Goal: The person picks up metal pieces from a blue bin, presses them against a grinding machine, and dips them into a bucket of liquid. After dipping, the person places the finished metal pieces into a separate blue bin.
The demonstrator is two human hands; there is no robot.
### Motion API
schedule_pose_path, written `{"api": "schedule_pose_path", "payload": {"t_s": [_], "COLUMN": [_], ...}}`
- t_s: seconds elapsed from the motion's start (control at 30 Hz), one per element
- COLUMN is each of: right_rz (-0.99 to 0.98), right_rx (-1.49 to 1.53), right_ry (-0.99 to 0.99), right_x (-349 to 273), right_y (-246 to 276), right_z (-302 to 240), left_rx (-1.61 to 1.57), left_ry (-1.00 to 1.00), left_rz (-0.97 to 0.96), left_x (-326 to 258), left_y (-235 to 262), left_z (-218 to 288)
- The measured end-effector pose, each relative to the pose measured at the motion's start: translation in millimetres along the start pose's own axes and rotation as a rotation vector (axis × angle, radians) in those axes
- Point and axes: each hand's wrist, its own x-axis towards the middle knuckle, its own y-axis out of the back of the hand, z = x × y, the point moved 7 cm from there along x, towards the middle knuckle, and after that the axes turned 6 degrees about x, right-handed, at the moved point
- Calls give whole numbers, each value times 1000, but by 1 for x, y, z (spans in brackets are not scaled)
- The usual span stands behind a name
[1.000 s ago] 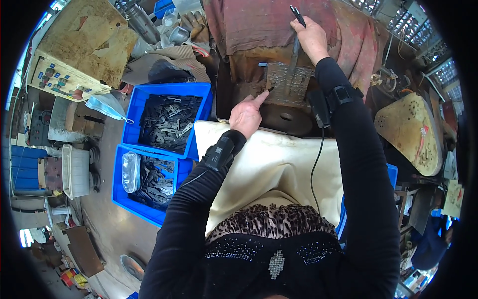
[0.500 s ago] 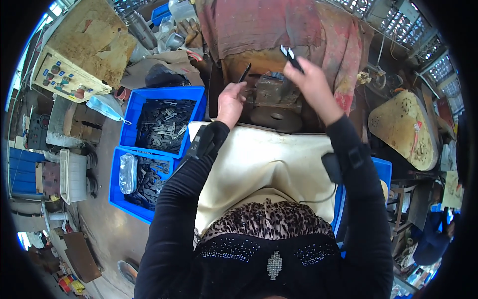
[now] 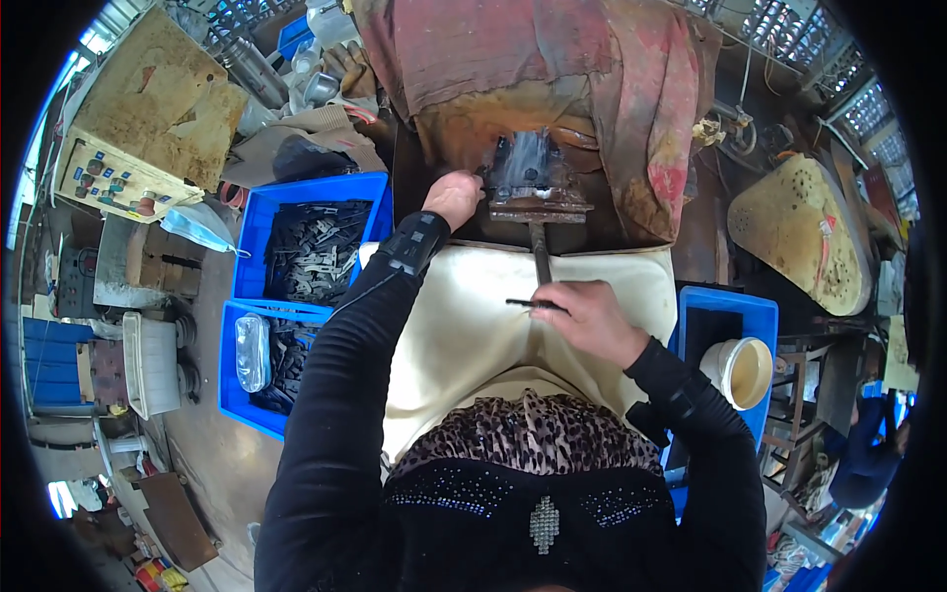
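In front of me stands a rusty metal fixture [image 3: 538, 187] with a wet, shiny top and dark parts lying on it. A rod-like handle [image 3: 540, 252] juts from it toward me. My left hand [image 3: 457, 199] is at the fixture's left side, fingers curled; what they hold, if anything, is hidden. My right hand [image 3: 592, 321] is closed at the near end of the handle, above the cream apron [image 3: 444, 316]. A thin dark metal strip [image 3: 533, 304] sticks out leftward from its fingers. Whether the palm also grips the handle is hard to see.
Two blue bins [image 3: 242, 259] of dark metal parts stand at left, a clear plastic box [image 3: 254, 353] in the nearer one. A blue bin [image 3: 760, 321] with a cream bucket [image 3: 738, 373] is at right. Red cloth [image 3: 503, 49] hangs behind the fixture; a control box [image 3: 148, 118] stands far left.
My right hand has come down from above the fixture to the handle's near end. The handle now points toward me, and dark parts show on the fixture's top. My left hand stays at the left side.
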Motion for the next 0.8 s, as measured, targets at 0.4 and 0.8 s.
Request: {"api": "schedule_pose_path", "payload": {"t_s": [0.4,0.8], "right_rz": [-64,517], "right_rx": [490,1134], "right_ry": [-268,-637], "right_x": [-7,40], "right_y": [-15,12], "right_z": [35,116], "left_rx": [249,-304], "left_ry": [-66,193], "left_rz": [-171,370], "left_x": [1,-41], "left_y": [-51,102], "left_z": [-3,102]}}
